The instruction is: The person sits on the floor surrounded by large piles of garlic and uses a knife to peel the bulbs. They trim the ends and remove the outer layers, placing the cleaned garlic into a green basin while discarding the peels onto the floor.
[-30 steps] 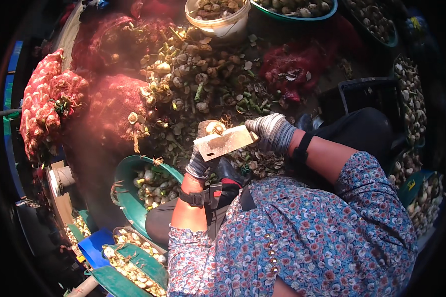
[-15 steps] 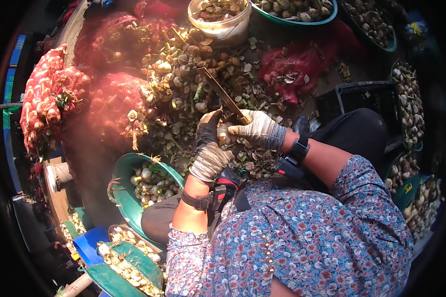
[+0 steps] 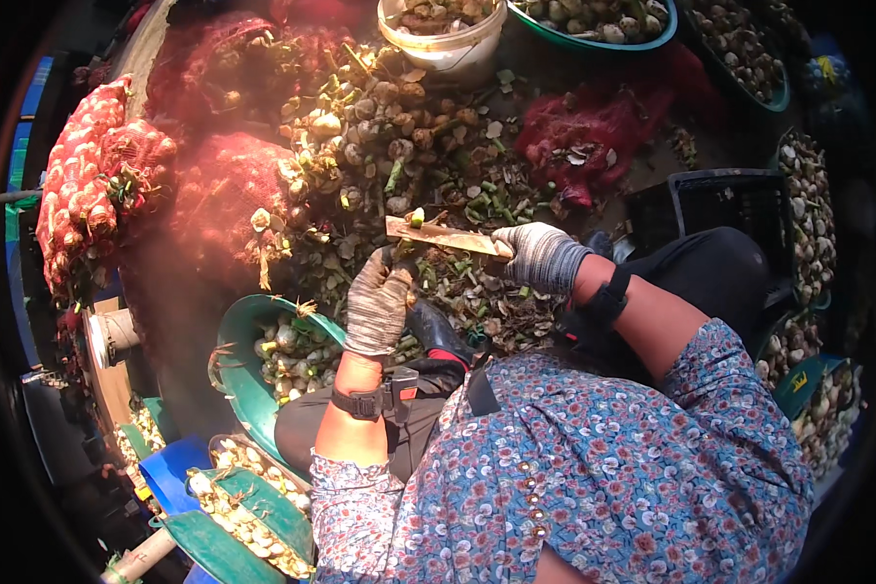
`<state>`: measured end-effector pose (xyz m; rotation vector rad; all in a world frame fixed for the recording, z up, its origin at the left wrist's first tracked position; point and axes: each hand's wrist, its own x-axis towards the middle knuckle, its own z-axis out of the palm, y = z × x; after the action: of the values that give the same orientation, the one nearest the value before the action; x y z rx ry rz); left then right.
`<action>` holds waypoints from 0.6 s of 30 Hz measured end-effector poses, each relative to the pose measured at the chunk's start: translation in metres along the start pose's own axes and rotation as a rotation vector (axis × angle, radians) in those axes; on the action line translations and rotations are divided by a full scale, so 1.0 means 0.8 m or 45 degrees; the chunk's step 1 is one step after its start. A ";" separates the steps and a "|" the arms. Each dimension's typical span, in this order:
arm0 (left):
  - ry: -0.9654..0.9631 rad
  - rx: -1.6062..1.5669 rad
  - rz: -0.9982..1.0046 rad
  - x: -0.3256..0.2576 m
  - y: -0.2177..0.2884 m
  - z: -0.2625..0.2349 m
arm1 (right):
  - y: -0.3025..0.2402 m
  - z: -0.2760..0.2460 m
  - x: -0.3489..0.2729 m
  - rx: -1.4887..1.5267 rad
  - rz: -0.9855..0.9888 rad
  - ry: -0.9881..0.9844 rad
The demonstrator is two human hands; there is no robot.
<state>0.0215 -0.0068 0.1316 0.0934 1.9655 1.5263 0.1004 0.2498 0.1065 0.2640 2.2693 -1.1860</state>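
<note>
My right hand [image 3: 543,257], in a striped knit glove, is closed round the handle of a knife. The broad blade of the knife [image 3: 443,236] points left and lies nearly level, its flat catching the light. A short pale-green stem piece [image 3: 416,218] shows at the blade's upper edge, near the tip. Just below the tip, my left hand [image 3: 378,304], in a dirty striped glove, is closed with its fingers curled; what it holds is hidden. Loose garlic bulbs [image 3: 355,146] lie heaped beyond both hands, among cut stems and dry skins.
A green basin [image 3: 232,365] of trimmed bulbs stands beside my left leg. Red mesh sacks [image 3: 229,190] of garlic lie at the left. A white bucket [image 3: 457,49] and a green tub [image 3: 608,44] stand at the far side. At the right is a black crate [image 3: 725,180].
The knife has swung from steeply slanted to nearly level. My hands have moved apart, the left one down and leftward. The garlic bulb seen between them is out of sight.
</note>
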 end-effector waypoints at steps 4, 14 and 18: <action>0.174 0.729 0.082 -0.032 0.037 -0.134 | 0.031 0.001 0.019 -0.050 0.243 0.069; -0.027 1.485 0.182 0.179 -0.070 -0.069 | 0.041 0.015 0.068 0.349 0.094 0.292; 0.132 1.721 -0.137 0.298 -0.148 0.011 | 0.033 -0.001 0.067 0.409 0.243 0.304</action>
<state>-0.1253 0.0638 -0.0795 0.4497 2.6596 -0.0825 0.0670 0.2615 0.0586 0.7642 2.1785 -1.4771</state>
